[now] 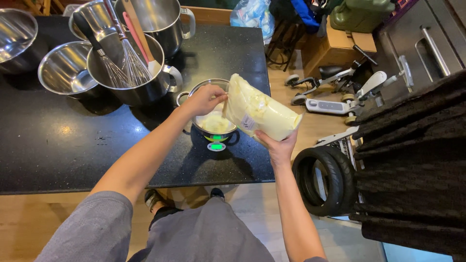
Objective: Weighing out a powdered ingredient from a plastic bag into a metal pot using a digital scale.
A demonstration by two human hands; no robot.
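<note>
Pale yellow stuff is already lying in the small steel bowl (213, 121), which is sitting on a kitchen scale (216, 145) w/ a green-lit display, near the table's (48, 145) right edge. Judging from that, some product is in and the bag (259, 112) is looking far from empty, so most is prob. left in it. Left hand (204, 99) is hovering over the bowl, fingers curled at the bag's open end; can't tell if they're pinching the plastic or scooping. Right hand (279, 148) is cupping the bag from below, fingers closed around it, holding it tilted just right of the bowl. Bag is a soft clear pouch, cream-yellow inside, w/ a small white label near its lower side. Far left: a big steel pot (131, 73) holding whisks and a spatula, plus more steel bowls. Right of the table, on the floor, a tyre (323, 179)
</note>
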